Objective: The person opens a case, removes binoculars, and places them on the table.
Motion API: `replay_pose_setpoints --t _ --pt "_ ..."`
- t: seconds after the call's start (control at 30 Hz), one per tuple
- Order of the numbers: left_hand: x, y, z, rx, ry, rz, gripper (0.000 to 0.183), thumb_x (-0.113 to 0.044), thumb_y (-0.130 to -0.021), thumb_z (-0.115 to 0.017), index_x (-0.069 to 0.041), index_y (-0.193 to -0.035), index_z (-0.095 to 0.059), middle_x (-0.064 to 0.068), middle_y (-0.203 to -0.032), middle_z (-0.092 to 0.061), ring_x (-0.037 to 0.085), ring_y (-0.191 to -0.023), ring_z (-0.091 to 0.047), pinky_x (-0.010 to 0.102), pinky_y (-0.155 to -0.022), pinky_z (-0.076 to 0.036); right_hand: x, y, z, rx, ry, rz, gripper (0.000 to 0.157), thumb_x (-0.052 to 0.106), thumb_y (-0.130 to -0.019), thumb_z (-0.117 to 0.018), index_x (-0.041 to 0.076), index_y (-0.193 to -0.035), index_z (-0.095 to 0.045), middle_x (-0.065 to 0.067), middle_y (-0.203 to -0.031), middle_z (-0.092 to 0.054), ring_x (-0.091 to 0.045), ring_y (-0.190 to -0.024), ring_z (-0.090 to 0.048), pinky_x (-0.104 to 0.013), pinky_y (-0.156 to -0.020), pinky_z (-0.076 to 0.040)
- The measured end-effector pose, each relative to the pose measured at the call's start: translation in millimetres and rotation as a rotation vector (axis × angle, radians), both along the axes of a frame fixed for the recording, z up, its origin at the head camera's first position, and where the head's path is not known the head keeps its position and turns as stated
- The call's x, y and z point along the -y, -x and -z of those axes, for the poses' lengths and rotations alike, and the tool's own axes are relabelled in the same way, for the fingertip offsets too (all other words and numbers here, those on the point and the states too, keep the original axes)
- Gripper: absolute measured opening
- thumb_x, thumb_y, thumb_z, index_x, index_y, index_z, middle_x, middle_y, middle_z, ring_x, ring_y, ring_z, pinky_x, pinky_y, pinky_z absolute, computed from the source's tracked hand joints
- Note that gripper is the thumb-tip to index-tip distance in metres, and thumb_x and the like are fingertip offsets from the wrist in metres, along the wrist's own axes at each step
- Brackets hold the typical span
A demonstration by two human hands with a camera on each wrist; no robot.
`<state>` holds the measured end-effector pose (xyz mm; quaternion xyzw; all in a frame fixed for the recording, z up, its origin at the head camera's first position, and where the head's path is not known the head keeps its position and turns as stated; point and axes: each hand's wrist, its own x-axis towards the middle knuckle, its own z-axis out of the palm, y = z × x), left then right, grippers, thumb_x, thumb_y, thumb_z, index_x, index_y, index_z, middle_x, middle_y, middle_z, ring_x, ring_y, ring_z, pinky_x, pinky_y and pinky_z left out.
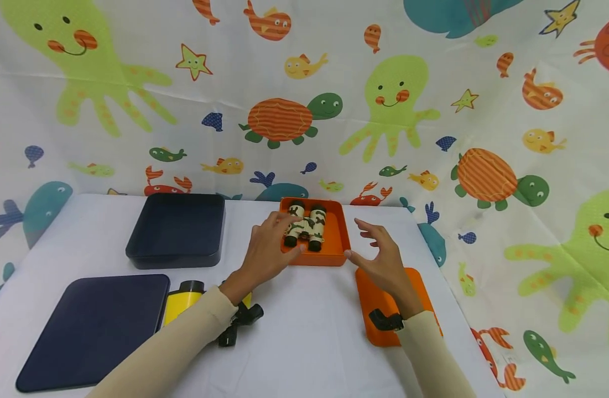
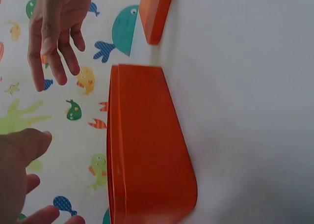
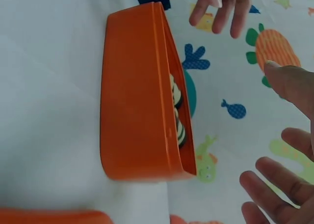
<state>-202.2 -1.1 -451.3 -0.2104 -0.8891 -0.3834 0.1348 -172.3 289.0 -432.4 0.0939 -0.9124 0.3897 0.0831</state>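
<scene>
Camouflage-patterned binoculars point(image 1: 318, 221) lie in an orange box point(image 1: 340, 232) at the back of the table. My left hand point(image 1: 268, 246) hovers at the box's left side, fingers spread and partly over the binoculars; it holds nothing. On the other side my right hand point(image 1: 384, 260) is raised by the box's right front corner, fingers loosely bent and apart from each other. In the left wrist view both hands are off the orange box point(image 2: 147, 145). The right wrist view shows a little of the binoculars point(image 3: 176, 94) inside it.
An orange lid point(image 1: 373, 298) lies under my right forearm. A dark blue box point(image 1: 175, 260) stands back left, with a dark blue lid point(image 1: 92, 331) in front. A yellow and black object point(image 1: 182, 304) is partly hidden by my left sleeve. A sea-animal cloth point(image 1: 284, 72) hangs behind.
</scene>
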Motion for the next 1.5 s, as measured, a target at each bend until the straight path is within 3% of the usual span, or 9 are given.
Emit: replay_pose_setpoints --t 0.23,0.4,0.6,0.83,1.2,1.5 --pt "2.1 28.9 -3.9 0.035 0.013 0.015 0.064 -0.033 -0.089 -0.086 -0.019 -0.147 -0.062 0.012 -0.143 -0.059 0.032 -0.129 -0.059 0.049 -0.089 -0.041 17.8 24.4 1.7 0.021 -0.014 -0.034 0.077 0.042 -0.092 -0.084 0.030 -0.159 -0.048 -0.006 -0.156 -0.052 -0.032 -0.139 -0.056 -0.063 -0.117 -0.044" --pt "-5.5 48.7 1.8 0.055 0.039 0.011 0.068 -0.033 -0.087 -0.089 -0.020 -0.148 -0.062 0.013 -0.152 -0.054 0.033 -0.136 -0.056 0.052 -0.092 -0.037 27.9 46.3 9.1 0.045 0.010 -0.070 0.078 0.036 -0.091 -0.086 0.026 -0.159 -0.049 -0.010 -0.156 -0.052 -0.038 -0.140 -0.055 -0.068 -0.117 -0.042" --pt "-9.9 64.1 9.3 0.076 0.144 0.015 0.071 -0.037 -0.086 -0.090 -0.020 -0.149 -0.061 0.014 -0.154 -0.052 0.034 -0.136 -0.057 0.055 -0.097 -0.038 40.5 68.5 22.6 0.068 -0.046 -0.069 0.077 0.041 -0.090 -0.086 0.030 -0.158 -0.051 -0.015 -0.150 -0.055 -0.042 -0.137 -0.058 -0.074 -0.123 -0.024" --pt "-11.3 72.9 14.7 0.106 0.263 0.028 0.070 -0.044 -0.089 -0.086 -0.021 -0.150 -0.061 0.013 -0.153 -0.052 0.033 -0.134 -0.058 0.052 -0.098 -0.039 49.4 84.2 33.2 0.087 -0.080 -0.086 0.076 0.042 -0.089 -0.087 0.029 -0.155 -0.054 -0.016 -0.145 -0.058 -0.036 -0.132 -0.066 -0.070 -0.125 -0.016" --pt "-17.4 81.5 18.0 0.057 0.388 0.026 0.067 -0.045 -0.089 -0.086 -0.018 -0.146 -0.064 0.010 -0.145 -0.060 0.030 -0.131 -0.062 0.049 -0.097 -0.043 55.1 95.0 39.2 0.078 -0.239 -0.049 0.071 0.044 -0.086 -0.089 0.024 -0.148 -0.061 -0.013 -0.140 -0.062 -0.035 -0.126 -0.067 -0.064 -0.119 -0.030" --pt "-22.9 84.9 16.0 0.031 0.527 0.029 0.061 -0.043 -0.092 -0.084 -0.018 -0.144 -0.066 0.012 -0.136 -0.063 0.031 -0.108 -0.068 0.044 -0.091 -0.043 56.4 101.3 36.7 0.091 -0.316 -0.004 0.062 0.046 -0.085 -0.089 0.023 -0.139 -0.070 -0.013 -0.136 -0.063 -0.033 -0.127 -0.060 -0.061 -0.118 -0.037"
